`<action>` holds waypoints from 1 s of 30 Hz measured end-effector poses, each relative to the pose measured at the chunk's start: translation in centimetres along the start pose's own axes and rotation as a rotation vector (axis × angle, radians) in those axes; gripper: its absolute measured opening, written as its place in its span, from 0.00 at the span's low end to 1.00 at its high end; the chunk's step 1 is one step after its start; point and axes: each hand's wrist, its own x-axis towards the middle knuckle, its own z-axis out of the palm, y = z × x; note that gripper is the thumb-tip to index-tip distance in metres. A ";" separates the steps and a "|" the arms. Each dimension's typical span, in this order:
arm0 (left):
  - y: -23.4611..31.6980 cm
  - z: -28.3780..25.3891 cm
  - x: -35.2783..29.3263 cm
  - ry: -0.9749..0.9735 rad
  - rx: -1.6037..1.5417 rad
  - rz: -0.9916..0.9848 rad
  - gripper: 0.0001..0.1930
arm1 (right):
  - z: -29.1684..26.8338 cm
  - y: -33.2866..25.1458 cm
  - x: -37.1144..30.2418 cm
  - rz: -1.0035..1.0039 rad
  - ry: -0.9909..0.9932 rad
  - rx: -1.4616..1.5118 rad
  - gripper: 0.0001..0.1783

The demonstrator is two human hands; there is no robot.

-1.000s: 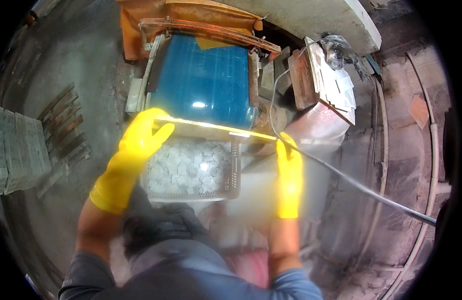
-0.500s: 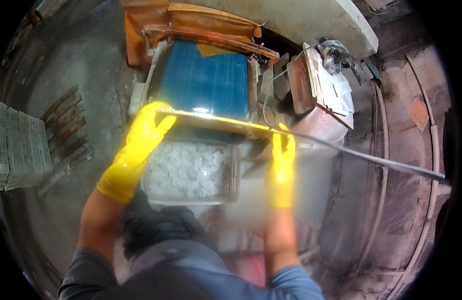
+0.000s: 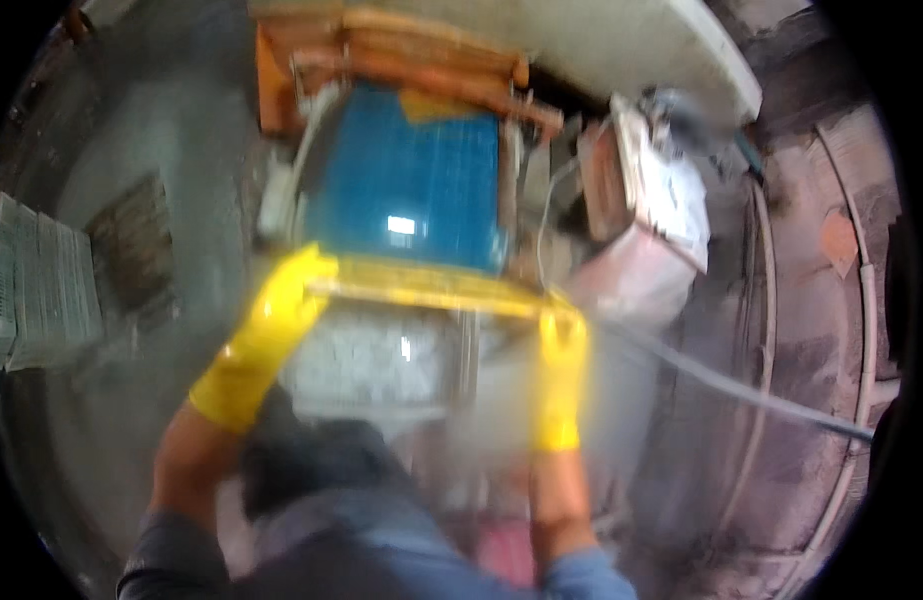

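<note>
Both my hands wear yellow rubber gloves. My left hand (image 3: 277, 325) is closed on the left end of a long, narrow yellow bar (image 3: 432, 290), and my right hand (image 3: 560, 370) grips its right end. Motion blur hides the bar's exact make. It spans the near end of a sloping blue belt (image 3: 412, 165). Below the bar stands a pale plastic basket (image 3: 467, 370), holding many small white square pieces (image 3: 367, 360). A yellow-orange flap (image 3: 432, 105) lies at the belt's far end.
Stacked pale crates (image 3: 42, 290) stand at far left beside a slatted wooden pallet (image 3: 132, 245). White sheets (image 3: 672, 190) lie on a box at right. A grey hose (image 3: 722, 385) stretches to the right, near wall pipes (image 3: 767, 290). Orange sheeting (image 3: 422, 45) hangs behind the belt.
Both hands have moved nearer to me with the bar, which now sits lower over the basket. More of its yellow face shows. The hose's right part has dropped.
</note>
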 end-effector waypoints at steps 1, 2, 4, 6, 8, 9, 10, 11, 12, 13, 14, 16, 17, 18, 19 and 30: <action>-0.4 -1.0 2.6 0.040 -0.031 -0.007 0.17 | 2.9 -2.5 1.4 -0.056 0.012 -0.121 0.21; -1.2 -1.2 2.6 0.065 -0.016 0.051 0.16 | 5.0 -4.9 1.9 -0.118 0.023 -0.239 0.21; -1.0 -0.9 2.5 0.071 -0.034 0.000 0.14 | 4.1 -3.6 2.5 -0.200 -0.004 -0.163 0.20; -0.6 -0.7 3.0 0.064 -0.008 -0.079 0.14 | 3.4 -3.3 4.1 -0.240 -0.054 -0.124 0.18; -0.3 -0.5 3.7 0.042 -0.005 -0.116 0.14 | 1.3 -2.9 5.8 -0.261 -0.127 -0.286 0.18; -0.4 -0.5 3.6 0.026 -0.001 -0.126 0.15 | 1.9 -4.6 5.6 -0.216 -0.152 -0.471 0.17; -0.3 -0.4 3.5 0.006 -0.007 -0.131 0.15 | 2.6 -7.6 4.9 -0.173 -0.170 -0.663 0.15; 0.0 0.1 3.6 0.007 -0.046 -0.129 0.16 | 2.5 -9.7 4.3 -0.234 -0.233 -0.831 0.14; 0.1 0.4 3.7 -0.022 -0.019 -0.101 0.17 | 2.2 -10.6 4.1 -0.276 -0.290 -0.998 0.14; 0.0 0.9 3.8 -0.051 0.008 -0.074 0.17 | 2.3 -11.1 3.9 -0.295 -0.390 -1.163 0.15; 0.1 1.4 3.8 -0.083 0.034 -0.045 0.18 | 2.3 -11.3 3.8 -0.313 -0.489 -1.326 0.16; 0.2 3.6 3.4 -0.160 0.144 -0.053 0.15 | 3.0 -8.7 3.4 -0.427 -0.536 -1.292 0.17; -1.0 5.3 2.7 -0.237 0.170 -0.091 0.13 | 3.6 -6.8 3.0 -0.406 -0.576 -1.244 0.19; -2.3 6.9 2.0 -0.315 0.197 -0.135 0.12 | 4.5 -4.6 2.6 -0.386 -0.621 -1.194 0.21; -1.6 8.3 1.9 -0.504 0.262 -0.237 0.12 | 4.4 -1.0 2.3 -0.244 -0.733 -1.219 0.25; 3.8 5.5 2.5 -0.778 0.147 0.606 0.06 | 7.6 5.4 -15.0 -0.077 -0.060 -0.993 0.43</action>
